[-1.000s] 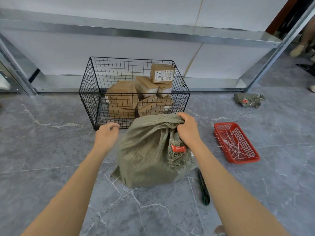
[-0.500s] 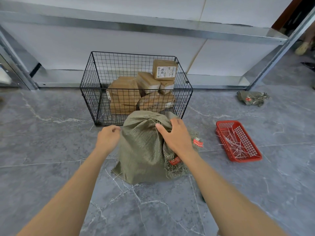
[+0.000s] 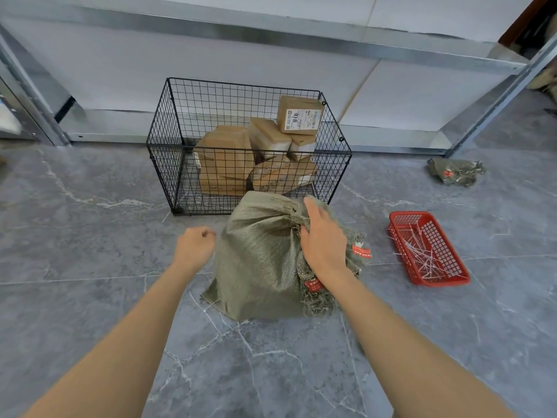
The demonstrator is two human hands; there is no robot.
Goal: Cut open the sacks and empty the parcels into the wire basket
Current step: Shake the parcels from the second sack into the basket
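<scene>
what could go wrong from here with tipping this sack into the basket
Only the right hand grips the sack; the left hand is closed beside it, so a lift may slip. The top box already stands near the rim of the basket; more parcels could knock it out.

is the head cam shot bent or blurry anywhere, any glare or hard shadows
Head view: wide-angle distortion bows the grey metal shelf rail and stretches both forearms toward the bottom corners; the green woven sack, the black wire basket and the right hand gripping it are sharp; light is soft and even, with only a faint shadow under the sack and no strong glare.
</scene>
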